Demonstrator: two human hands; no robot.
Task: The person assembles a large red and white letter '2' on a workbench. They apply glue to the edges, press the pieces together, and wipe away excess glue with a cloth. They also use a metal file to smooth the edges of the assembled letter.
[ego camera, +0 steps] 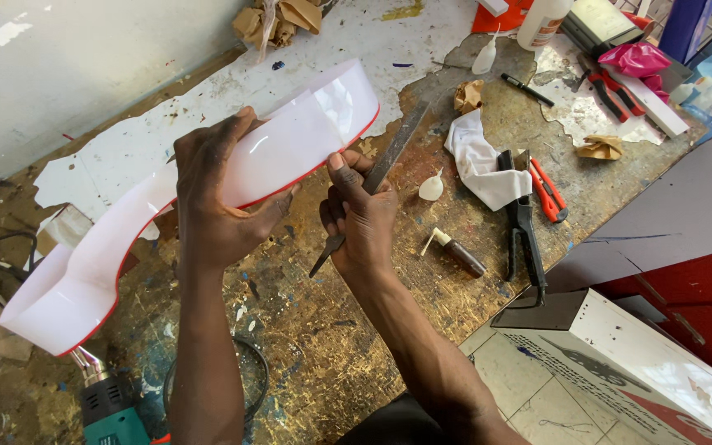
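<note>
Hands (216,198) gripping white red-edged strip (290,148)

Both forearms are bare to the elbow, with no sleeves, gloves, rings or watch showing.

- One view only, from a camera worn on the person's head, looking steeply down over both forearms.
- It sits close above the worn workbench (422,272), facing away from the body toward the pale wall at the far edge.
- At lower right, tiled floor (521,379) shows beyond the bench edge.
</note>
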